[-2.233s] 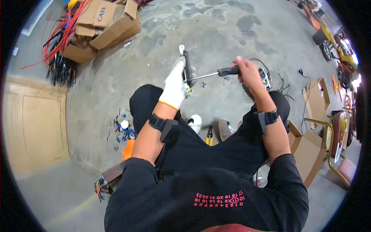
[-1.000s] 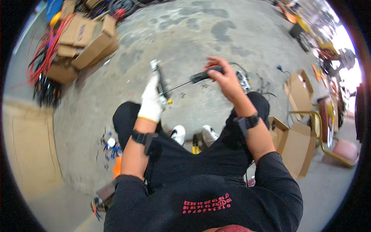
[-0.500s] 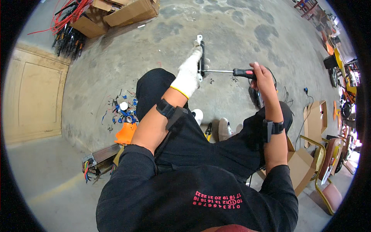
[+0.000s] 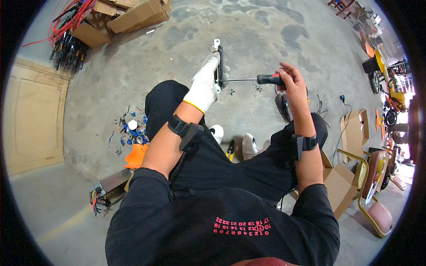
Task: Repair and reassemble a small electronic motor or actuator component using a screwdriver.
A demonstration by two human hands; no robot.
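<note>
In a white glove with a yellow cuff, my left hand [image 4: 205, 84] is wrapped round a narrow black bar-shaped part [image 4: 221, 65]. A pale tab with a hole sticks out at the part's far end, and another pale tab shows at its near end. My bare right hand [image 4: 293, 83] grips the back end of a black-and-red screwdriver [image 4: 269, 79], some of its fingers raised off the handle. The screwdriver lies level, its shaft pointing left, and its tip meets the side of the black part near the lower end. Whatever the tip touches is too small to make out.
Blue and white scraps [image 4: 135, 128] and an orange piece [image 4: 136, 156] lie left of my knee. Yellow-handled pliers [image 4: 230, 150] rest between my shoes. Cardboard boxes [image 4: 140, 17] stand far left, a chair [image 4: 377, 213] and an open carton [image 4: 341, 188] at right. Black cables [image 4: 282, 106] lie beyond my right knee.
The whole view has shifted, so everything sits a little further left. My right fingers have changed their position on the screwdriver handle. The tip stays against the black part, which my left hand still holds.
</note>
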